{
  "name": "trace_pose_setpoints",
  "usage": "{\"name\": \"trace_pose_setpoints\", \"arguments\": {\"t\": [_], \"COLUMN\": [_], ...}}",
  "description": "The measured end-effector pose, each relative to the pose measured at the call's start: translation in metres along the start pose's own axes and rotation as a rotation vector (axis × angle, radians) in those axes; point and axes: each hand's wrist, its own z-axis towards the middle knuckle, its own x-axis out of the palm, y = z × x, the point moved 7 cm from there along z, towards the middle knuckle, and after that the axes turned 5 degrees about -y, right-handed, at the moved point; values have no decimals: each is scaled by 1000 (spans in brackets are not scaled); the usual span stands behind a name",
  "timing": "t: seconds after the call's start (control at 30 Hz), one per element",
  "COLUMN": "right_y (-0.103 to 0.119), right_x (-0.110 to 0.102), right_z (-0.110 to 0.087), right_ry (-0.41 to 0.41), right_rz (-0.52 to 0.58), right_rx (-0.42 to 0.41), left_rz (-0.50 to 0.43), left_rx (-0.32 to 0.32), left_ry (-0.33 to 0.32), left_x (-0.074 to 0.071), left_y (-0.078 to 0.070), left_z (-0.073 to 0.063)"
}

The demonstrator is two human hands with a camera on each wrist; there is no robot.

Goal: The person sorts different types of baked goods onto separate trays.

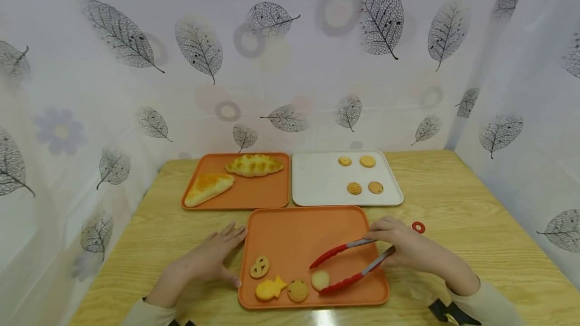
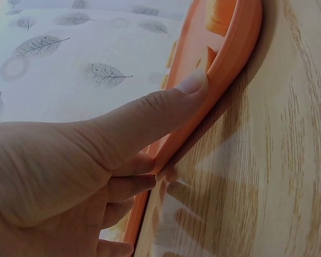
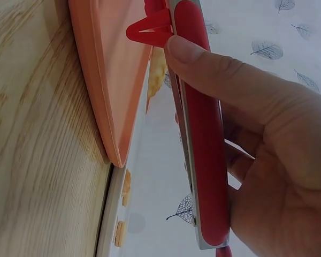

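My right hand [image 1: 405, 245] grips red-and-silver tongs [image 1: 331, 254] by their handles; the thumb presses a red handle in the right wrist view. The spread tong arms reach over the front orange tray [image 1: 299, 230], with a pale round cookie [image 1: 320, 279] between their red tips. Beside that cookie lie a round speckled cookie [image 1: 298, 291], a yellow fish-shaped cookie [image 1: 270, 289] and a pretzel-shaped cookie [image 1: 260, 267]. At the tray's left edge rests my left hand [image 1: 204, 263], fingers extended, its thumb against the rim [image 2: 224, 75] in the left wrist view.
Behind, a second orange tray [image 1: 260, 195] bears a triangular bread [image 1: 209, 188] and a braided loaf [image 1: 255, 165]. To its right, a white tray [image 1: 317, 180] carries several small cookies [image 1: 375, 187]. All trays stand on a wooden table [image 1: 457, 200] before a leaf-print curtain [image 1: 308, 74].
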Motion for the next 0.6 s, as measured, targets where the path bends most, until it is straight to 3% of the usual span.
{"name": "trace_pose_setpoints", "arguments": {"t": [0.6], "right_y": [-1], "right_x": [-2], "right_z": [11], "right_ry": [-1], "right_rz": [-39], "right_rx": [19], "left_rz": [-10], "left_rx": [-13], "left_ry": [11], "left_x": [1], "left_y": [3], "left_z": [2]}}
